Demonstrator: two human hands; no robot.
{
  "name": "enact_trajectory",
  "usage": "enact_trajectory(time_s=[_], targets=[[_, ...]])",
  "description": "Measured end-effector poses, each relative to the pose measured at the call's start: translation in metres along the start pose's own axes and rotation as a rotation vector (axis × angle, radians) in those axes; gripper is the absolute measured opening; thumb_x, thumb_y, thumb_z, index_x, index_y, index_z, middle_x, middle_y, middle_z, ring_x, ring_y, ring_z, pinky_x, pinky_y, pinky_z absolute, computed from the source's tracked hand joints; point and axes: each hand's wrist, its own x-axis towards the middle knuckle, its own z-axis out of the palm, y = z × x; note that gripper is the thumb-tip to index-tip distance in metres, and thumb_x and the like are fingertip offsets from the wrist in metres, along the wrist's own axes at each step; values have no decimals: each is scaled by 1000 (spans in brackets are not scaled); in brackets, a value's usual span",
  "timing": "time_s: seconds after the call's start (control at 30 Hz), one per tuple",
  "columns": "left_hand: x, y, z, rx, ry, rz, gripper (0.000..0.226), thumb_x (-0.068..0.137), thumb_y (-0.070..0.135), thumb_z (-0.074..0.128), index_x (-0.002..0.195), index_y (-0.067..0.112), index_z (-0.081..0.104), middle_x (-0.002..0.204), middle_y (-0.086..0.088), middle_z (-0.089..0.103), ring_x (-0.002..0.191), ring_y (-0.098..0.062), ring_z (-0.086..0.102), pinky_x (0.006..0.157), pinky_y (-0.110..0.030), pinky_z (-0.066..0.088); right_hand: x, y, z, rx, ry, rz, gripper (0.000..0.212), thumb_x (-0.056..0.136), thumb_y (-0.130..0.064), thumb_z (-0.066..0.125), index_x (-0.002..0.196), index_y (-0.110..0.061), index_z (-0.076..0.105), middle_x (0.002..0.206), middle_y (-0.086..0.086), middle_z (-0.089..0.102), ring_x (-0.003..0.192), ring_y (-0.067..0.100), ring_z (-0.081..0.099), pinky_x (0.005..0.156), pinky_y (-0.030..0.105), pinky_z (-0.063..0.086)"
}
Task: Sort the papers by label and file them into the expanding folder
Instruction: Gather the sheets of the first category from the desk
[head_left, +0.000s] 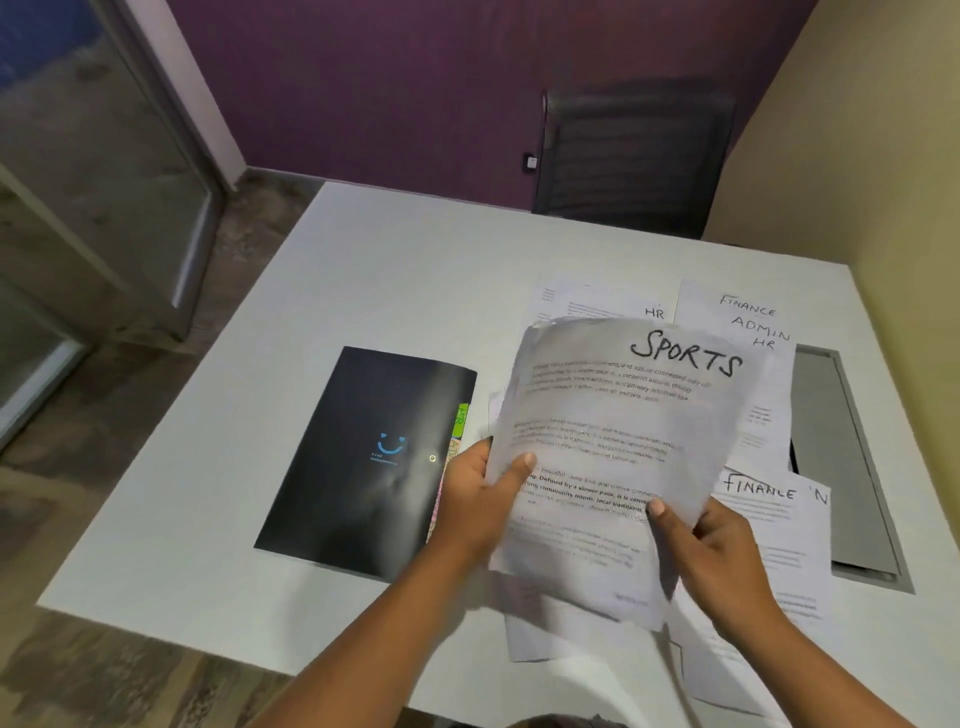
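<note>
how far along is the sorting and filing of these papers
Early, it seems. Done: nothing visibly filed; the black expanding folder lies closed on the white table. In hand: the left hand and right hand hold a white printed sheet marked SPORTS. Left: a white sheet marked HR, a white sheet marked FINANCE and others lie loose, unfiled.
</note>
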Motion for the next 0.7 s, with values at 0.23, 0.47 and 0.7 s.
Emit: enact_trajectory(time_s=[0.23, 0.47, 0.7], targets=[[-21, -26, -37, 49, -32, -199, 13, 94, 15, 65, 101, 23, 73, 99, 6, 78, 95, -17, 74, 79, -29, 58, -10, -3, 36, 279, 74, 201, 14, 95, -17, 63, 101, -10, 73, 92, 11, 79, 88, 34, 75, 81, 48, 59], [-15, -27, -58, 175, 59, -196, 9, 94, 27, 64, 91, 26, 72, 87, 8, 77, 79, -16, 73, 63, -33, 57, -18, 4, 57, 158, 30, 253, 12, 95, -18, 64, 96, -16, 76, 91, 2, 79, 87, 24, 76, 87, 45, 57], [-11, -32, -83, 287, -134, -244, 17, 87, 19, 74, 103, 18, 70, 92, 7, 78, 86, -16, 75, 87, -46, 59, -14, 10, 54, 177, 120, 269, 9, 94, -16, 65, 95, -13, 72, 77, -5, 78, 68, 12, 75, 57, 23, 55]])
